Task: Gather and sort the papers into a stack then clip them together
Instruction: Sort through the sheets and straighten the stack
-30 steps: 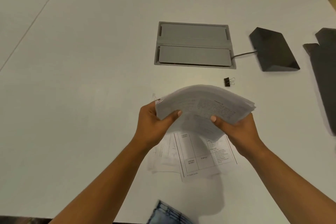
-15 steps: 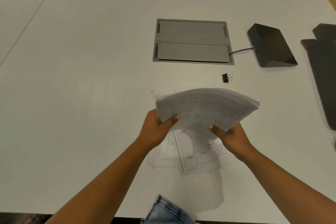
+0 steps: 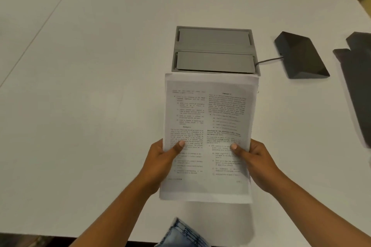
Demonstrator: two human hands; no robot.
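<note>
Both hands, left (image 3: 160,163) and right (image 3: 259,163), pinch the papers (image 3: 207,126) at their lower side edges, thumbs on top, holding them above the worktop (image 3: 100,66) just before the grey hatch (image 3: 213,50). Light and floppy, the sheets would likely fan unless gripped near an edge.

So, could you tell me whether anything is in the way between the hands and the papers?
Nothing visible is. The left hand and right hand both grip the paper stack directly at its lower side edges, with the thumbs pressed on the top page.
</note>
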